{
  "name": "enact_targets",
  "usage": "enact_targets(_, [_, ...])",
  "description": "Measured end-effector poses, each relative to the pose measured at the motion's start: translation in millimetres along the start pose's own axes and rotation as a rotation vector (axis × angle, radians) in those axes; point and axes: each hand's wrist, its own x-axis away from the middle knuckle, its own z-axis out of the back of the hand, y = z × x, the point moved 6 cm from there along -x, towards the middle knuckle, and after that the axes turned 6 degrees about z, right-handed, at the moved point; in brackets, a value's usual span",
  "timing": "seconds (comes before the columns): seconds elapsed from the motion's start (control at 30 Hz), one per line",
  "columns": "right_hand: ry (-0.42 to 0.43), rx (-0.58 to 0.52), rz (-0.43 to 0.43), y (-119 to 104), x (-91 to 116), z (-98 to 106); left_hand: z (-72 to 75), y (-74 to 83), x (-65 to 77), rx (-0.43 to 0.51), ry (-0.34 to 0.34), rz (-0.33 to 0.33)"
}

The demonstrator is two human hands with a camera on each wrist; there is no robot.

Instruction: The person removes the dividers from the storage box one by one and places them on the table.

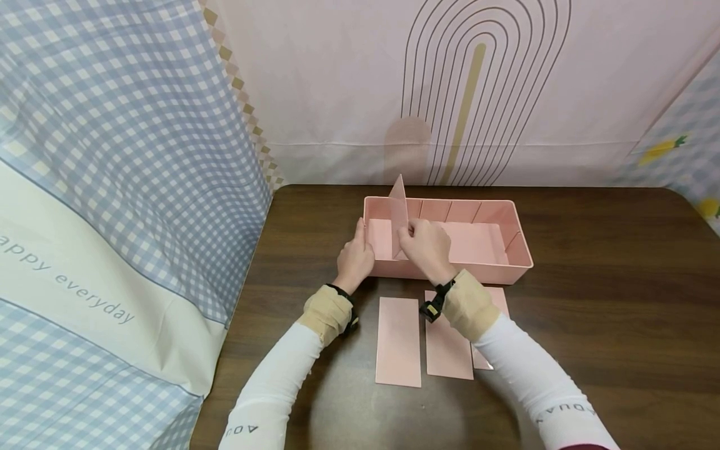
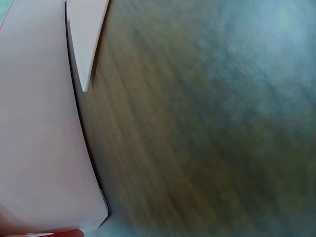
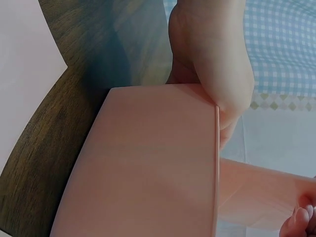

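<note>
A long pink open-topped box [image 1: 450,272] lies on the table. At its left end my left hand [image 1: 355,259] holds the wall near the front corner, index finger stretched along the side. In the right wrist view the left hand [image 3: 222,54] straddles the box rim. My right hand [image 1: 429,247] pinches a thin pink divider panel [image 1: 398,209], which stands upright inside the box near its left part and rises above the rim. The right wrist view shows the box's front wall [image 3: 148,158] close up, with the divider [image 3: 261,192] and fingertips behind it.
In front of the box, flat pink panels lie on the wooden table [image 1: 590,300]: one on the left [image 1: 398,344], one in the middle [image 1: 448,353], one partly under the right forearm [image 1: 497,300]. Grooves line the box's inner walls. Patterned cloth [image 1: 326,94] hangs behind and at left.
</note>
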Motion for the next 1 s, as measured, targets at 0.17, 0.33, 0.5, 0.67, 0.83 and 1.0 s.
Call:
enact_targets(0.17, [0.008,-0.006,-0.002,2,2,2,-0.5,-0.1,-0.1,-0.002,-0.008,0.001])
enact_targets(0.33, [0.019,-0.022,-0.012,4,4,5,-1.4,-0.8,-0.7,-0.007,-0.013,0.008])
enact_targets(0.5, [0.034,-0.041,-0.017,6,6,8,-1.4,-0.7,-0.8,-0.006,-0.012,0.012])
enact_targets(0.67, [0.051,-0.068,-0.007,7,8,11,-1.5,-0.3,-0.5,0.000,-0.015,0.012])
enact_targets(0.83, [0.056,-0.102,-0.003,8,10,13,-1.5,-0.3,-0.5,0.001,-0.019,0.012])
enact_targets(1.0, [0.071,-0.120,0.013,8,12,15,-1.0,0.0,-0.1,-0.001,-0.020,0.014])
